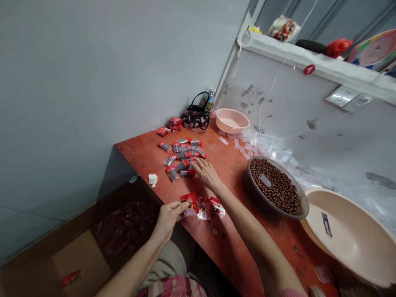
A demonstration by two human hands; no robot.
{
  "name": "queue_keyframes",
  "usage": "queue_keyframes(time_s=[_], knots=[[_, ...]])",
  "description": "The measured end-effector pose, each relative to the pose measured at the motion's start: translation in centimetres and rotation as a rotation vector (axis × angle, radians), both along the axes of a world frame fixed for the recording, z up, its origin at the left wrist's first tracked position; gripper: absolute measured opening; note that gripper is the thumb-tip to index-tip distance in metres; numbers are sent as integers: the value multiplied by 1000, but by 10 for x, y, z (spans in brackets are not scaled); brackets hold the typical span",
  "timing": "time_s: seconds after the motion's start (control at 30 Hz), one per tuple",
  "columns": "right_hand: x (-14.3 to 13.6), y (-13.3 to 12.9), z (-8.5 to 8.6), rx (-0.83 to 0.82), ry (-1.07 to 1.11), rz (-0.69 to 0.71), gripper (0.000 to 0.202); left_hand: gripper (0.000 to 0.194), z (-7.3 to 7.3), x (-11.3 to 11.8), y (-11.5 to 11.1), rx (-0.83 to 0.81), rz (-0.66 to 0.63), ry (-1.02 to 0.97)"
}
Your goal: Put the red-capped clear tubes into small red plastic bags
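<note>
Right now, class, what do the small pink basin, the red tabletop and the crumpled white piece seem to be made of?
Pink basin: smooth plastic with a soft sheen, judging by its even colour.
Red tabletop: painted board, perhaps wood; dark worn spots mark the finish.
Crumpled white piece: matt, probably tissue, from its loose folds.

Pretty sure this is some little hand-packing workshop. Scuffed red table, loads of small red-topped packs around the middle, big bowl of brown balls at 4 o'clock, numbered red sticker at 2.
</note>
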State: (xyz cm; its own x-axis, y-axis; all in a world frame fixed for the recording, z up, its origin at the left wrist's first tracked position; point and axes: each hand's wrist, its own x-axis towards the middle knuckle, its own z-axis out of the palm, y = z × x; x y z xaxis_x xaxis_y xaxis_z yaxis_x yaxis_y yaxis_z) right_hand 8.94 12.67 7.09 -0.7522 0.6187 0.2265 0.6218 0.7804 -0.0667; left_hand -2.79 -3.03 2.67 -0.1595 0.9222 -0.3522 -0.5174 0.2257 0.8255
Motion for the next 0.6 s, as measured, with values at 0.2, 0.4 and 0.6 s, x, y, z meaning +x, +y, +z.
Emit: queue_keyframes(time_s=[0.2,0.4,0.6], knots=[[-7,28,-7,34,-158,105,33,20,4,-9,0,-65,90,-150],[10,-9,-8,-277,246,-155,26,14,6,-12,7,-97,213,-363],[33,-120,-12,-913,818,-337,24,7,4,-5,13,-91,251,-524]])
